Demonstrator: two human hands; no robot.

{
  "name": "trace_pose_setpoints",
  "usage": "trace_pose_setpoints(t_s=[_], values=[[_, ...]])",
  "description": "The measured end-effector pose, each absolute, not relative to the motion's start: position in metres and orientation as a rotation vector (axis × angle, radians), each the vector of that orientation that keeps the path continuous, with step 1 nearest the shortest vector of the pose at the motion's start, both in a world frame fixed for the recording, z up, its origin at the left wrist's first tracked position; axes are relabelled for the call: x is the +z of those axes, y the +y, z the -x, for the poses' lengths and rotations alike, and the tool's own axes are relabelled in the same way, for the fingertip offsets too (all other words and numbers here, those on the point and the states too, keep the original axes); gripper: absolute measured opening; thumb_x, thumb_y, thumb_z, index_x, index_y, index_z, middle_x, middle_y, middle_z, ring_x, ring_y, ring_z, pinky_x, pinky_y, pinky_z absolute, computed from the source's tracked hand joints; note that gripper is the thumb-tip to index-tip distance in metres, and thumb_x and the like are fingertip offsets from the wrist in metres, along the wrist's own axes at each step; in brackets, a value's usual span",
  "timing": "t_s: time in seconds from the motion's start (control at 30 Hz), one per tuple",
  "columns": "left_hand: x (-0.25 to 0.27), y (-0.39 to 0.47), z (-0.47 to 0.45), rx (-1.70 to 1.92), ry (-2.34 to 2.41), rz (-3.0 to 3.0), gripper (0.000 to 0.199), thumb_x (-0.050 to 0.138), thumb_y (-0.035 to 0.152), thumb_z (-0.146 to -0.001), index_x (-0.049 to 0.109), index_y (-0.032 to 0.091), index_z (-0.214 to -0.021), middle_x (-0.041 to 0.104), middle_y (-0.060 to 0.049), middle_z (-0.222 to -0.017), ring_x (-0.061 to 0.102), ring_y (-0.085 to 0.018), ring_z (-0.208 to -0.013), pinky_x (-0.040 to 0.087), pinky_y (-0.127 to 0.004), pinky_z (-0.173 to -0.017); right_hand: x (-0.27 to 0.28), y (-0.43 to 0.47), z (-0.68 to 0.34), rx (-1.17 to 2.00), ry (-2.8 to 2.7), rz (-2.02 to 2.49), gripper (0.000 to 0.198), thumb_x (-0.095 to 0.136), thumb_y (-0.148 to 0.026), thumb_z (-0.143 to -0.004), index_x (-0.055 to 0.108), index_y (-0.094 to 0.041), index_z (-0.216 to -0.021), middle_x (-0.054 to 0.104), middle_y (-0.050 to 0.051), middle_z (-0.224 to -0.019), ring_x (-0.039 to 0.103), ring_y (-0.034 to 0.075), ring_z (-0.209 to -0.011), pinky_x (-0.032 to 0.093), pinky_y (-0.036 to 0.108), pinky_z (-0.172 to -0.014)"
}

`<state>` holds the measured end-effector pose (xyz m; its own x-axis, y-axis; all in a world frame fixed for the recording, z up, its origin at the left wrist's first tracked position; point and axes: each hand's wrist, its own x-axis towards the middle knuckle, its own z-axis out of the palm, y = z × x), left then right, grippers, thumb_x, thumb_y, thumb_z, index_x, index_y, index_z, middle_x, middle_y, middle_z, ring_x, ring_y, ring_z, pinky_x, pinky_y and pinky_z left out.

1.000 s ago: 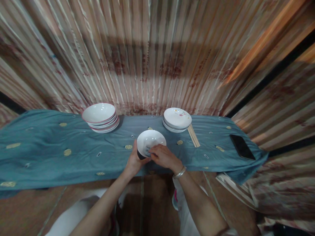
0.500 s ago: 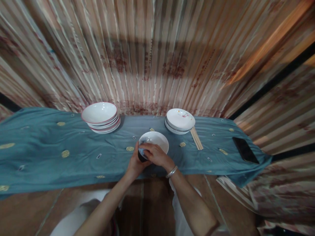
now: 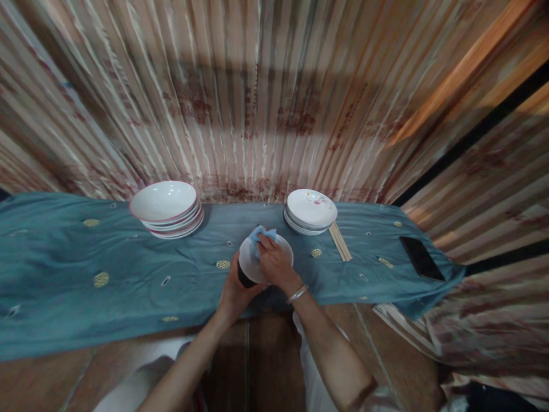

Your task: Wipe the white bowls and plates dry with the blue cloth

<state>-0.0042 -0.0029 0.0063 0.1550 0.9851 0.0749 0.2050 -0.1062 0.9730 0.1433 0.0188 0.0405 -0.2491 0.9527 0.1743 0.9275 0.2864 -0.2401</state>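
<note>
A bowl (image 3: 247,264), white inside and dark outside, is in front of me near the cloth's front edge. My left hand (image 3: 235,290) is closed round its left and near side, the fingers partly hidden beneath it. In my right hand (image 3: 275,263) is a crumpled light-blue cloth (image 3: 259,234), pressed to the bowl's far inner rim. A silver bracelet (image 3: 297,294) circles the right wrist. Whether the bowl rests on the table or is lifted a little, I cannot tell.
Stacked red-rimmed white bowls (image 3: 165,201) stand at the back left. At the back right is a stack of flower-patterned plates (image 3: 311,208), with wooden chopsticks (image 3: 340,241) beside it. A black phone (image 3: 421,258) lies farther right on the teal tablecloth (image 3: 141,274). A curtain (image 3: 231,103) hangs behind.
My right hand has moved the blue cloth from the bowl's near left side to its far rim. The left hand keeps its hold on the bowl.
</note>
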Motion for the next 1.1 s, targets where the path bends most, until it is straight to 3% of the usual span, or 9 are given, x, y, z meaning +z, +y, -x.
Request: trace_pose_setpoints(t_s=[0.2, 0.5, 0.83, 1.1], values=[[0.005, -0.003, 0.004, 1.069, 1.211, -1.492, 0.104, 0.087, 0.034, -0.053, 0.038, 0.019, -0.144, 0.052, -0.015, -0.144, 0.048, -0.035, -0.136, 0.036, -0.053, -0.114, 0.052, 0.011, -0.151, 0.087, -2.29, 1.917, 0.04, 0.04, -0.007, -0.095, 0.059, -0.005, -0.13, 0.046, 0.018, -0.153, 0.046, 0.03, -0.135, 0.042, 0.046, -0.108], [0.005, -0.003, 0.002, 1.076, 1.211, -1.507, 0.104, 0.086, 0.033, -0.054, 0.037, 0.02, -0.145, 0.052, -0.014, -0.145, 0.048, -0.034, -0.136, 0.039, -0.049, -0.113, 0.065, -0.003, -0.163, 0.06, -2.34, 2.038, 0.031, 0.041, -0.011, -0.097, 0.071, -0.012, -0.106, 0.061, 0.017, -0.134, 0.054, 0.029, -0.12, 0.046, 0.043, -0.094], [0.007, -0.004, 0.002, 1.058, 1.232, -1.504, 0.102, 0.086, 0.032, -0.054, 0.039, 0.022, -0.144, 0.052, -0.014, -0.145, 0.048, -0.034, -0.136, 0.037, -0.052, -0.114, 0.064, -0.014, -0.166, 0.062, -2.416, 2.021, 0.024, 0.049, -0.014, -0.095, 0.073, -0.014, -0.089, 0.073, 0.017, -0.102, 0.061, 0.028, -0.105, 0.046, 0.041, -0.091], [0.006, -0.004, 0.002, 1.077, 1.2, -1.504, 0.103, 0.087, 0.035, -0.055, 0.039, 0.023, -0.145, 0.053, -0.012, -0.145, 0.047, -0.033, -0.137, 0.037, -0.051, -0.114, 0.064, -0.02, -0.164, 0.137, -2.436, 1.985, 0.022, 0.051, -0.018, -0.095, 0.072, -0.011, -0.092, 0.073, 0.02, -0.099, 0.064, 0.029, -0.103, 0.049, 0.041, -0.091]])
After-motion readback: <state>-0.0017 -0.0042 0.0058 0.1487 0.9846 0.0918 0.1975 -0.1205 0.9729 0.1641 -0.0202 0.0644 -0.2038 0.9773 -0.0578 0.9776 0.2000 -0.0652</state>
